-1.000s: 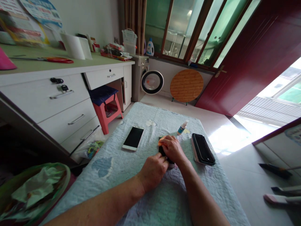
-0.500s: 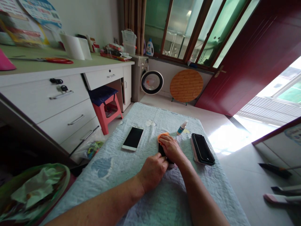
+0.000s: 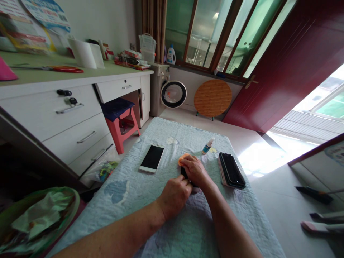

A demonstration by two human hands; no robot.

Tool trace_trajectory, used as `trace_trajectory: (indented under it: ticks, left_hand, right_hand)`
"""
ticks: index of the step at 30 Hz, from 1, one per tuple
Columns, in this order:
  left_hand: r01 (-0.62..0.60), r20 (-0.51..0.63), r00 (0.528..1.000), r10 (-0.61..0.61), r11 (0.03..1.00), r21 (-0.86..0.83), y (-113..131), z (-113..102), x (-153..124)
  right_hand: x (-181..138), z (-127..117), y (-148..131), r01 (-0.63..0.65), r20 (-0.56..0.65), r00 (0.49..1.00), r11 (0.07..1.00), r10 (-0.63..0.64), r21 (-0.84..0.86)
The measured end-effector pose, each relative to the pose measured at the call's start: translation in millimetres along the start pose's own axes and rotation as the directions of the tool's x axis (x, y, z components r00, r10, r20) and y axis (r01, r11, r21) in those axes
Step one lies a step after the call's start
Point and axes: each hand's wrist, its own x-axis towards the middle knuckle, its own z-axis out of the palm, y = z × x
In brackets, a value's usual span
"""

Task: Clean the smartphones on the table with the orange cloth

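Observation:
My left hand (image 3: 176, 193) is closed on the near end of a dark phone (image 3: 184, 172), which lies on the cloth-covered table and is mostly hidden under both hands. Bunched under the fingers of my right hand (image 3: 195, 170) is an orange cloth (image 3: 182, 157), pressed against the phone's far end. A white phone (image 3: 151, 158) with a black screen lies to the left of my hands. To the right is a stack of phones (image 3: 232, 170), a black one on top. Beyond my right hand stands a small spray bottle (image 3: 208, 146) with a blue label.
The table has a pale blue quilted cover (image 3: 161, 129). A pink stool (image 3: 123, 125) stands at a white desk (image 3: 75, 111) on the left. At lower left is a bin (image 3: 76, 200) with waste in it. A washing machine (image 3: 158, 86) with its door ajar stands behind.
My right hand and the orange cloth have shifted slightly down and left along the phone. My left hand stays in place on it.

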Motion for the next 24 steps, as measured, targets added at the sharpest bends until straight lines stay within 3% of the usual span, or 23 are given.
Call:
trace_trajectory:
  ticks: [8,19,24]
  left_hand:
    - [0.014,0.007,1.000,-0.014,1.000,-0.021,2,-4,1]
    - [0.014,0.045,0.999,-0.015,1.000,0.020,1,-6,0]
    - [0.003,0.072,0.997,-0.007,0.999,0.054,0,-6,0]
  right_hand:
    - [4,4,0,-0.056,-0.026,0.998,0.995,0.054,-0.079]
    - [-4,-4,-7,-0.333,-0.082,0.943,0.902,0.323,-0.274]
    - [-3,-6,-7,-0.321,-0.058,0.946,0.904,0.318,-0.284]
